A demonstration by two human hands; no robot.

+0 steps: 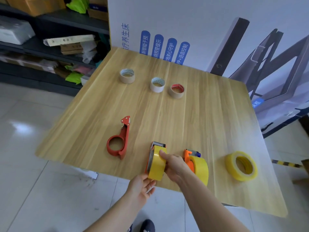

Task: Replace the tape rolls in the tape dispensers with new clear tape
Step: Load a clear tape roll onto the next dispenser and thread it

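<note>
On the wooden table (192,114), my right hand (173,164) grips a yellow tape roll (156,164) mounted in an orange dispenser whose metal cutter end (158,144) points away from me. My left hand (142,185) holds the near bottom of that same dispenser, fingers under it. A second orange dispenser (190,156) with a yellow roll (201,169) stands just right of my right hand. An empty red dispenser (119,140) lies flat to the left. A loose yellow roll (240,165) lies at the right. Three new rolls sit farther back: (127,75), (157,84), (177,90).
A large printed cardboard box (200,30) stands behind the table. Dark shelves (50,39) with packages fill the left background. The table's near edge runs just under my hands, with tiled floor (41,181) below and my shoe (148,226) visible.
</note>
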